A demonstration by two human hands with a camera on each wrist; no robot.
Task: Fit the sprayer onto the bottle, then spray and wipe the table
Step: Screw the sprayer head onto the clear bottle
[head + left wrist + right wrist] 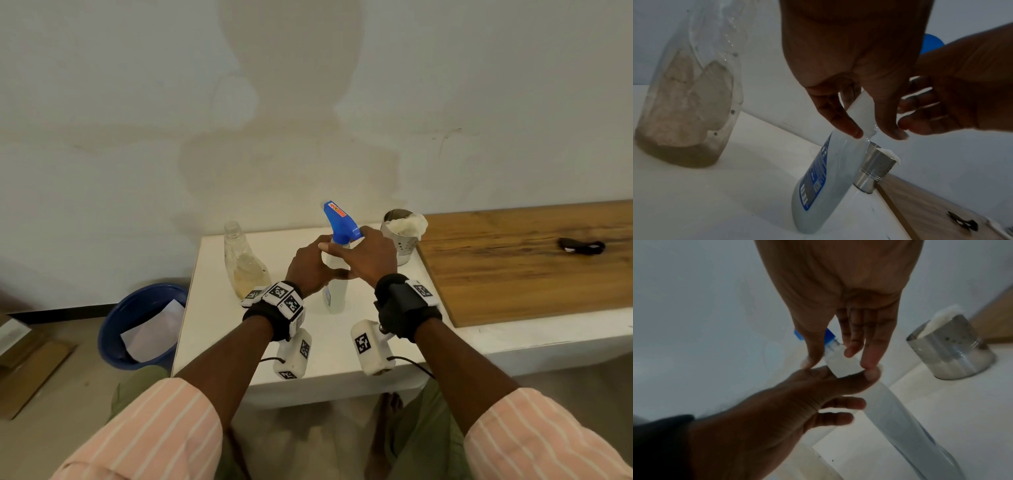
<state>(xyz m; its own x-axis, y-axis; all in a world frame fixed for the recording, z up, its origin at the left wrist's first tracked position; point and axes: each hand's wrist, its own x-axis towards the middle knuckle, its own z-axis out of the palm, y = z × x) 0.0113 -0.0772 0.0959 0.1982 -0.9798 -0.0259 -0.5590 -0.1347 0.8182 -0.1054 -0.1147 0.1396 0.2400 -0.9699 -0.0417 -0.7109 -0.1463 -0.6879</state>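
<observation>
White bench (219,329) by the wall: the bottle (334,291) is kept standing by the left hand (310,263), its grip pinching the neck, so the sprayer (340,222) can be twisted on by the right hand (371,255), its grip curled round the collar.

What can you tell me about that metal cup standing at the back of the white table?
The metal cup is a shiny steel cylinder with small holes punched in its wall and ridged rings near the base, like a cutlery holder. It stands upright at the back right corner of the white table, beside the wooden board. A crumpled white cloth is stuffed inside and spills over the rim. Neither hand touches it; both are at the spray bottle in front of it.
</observation>
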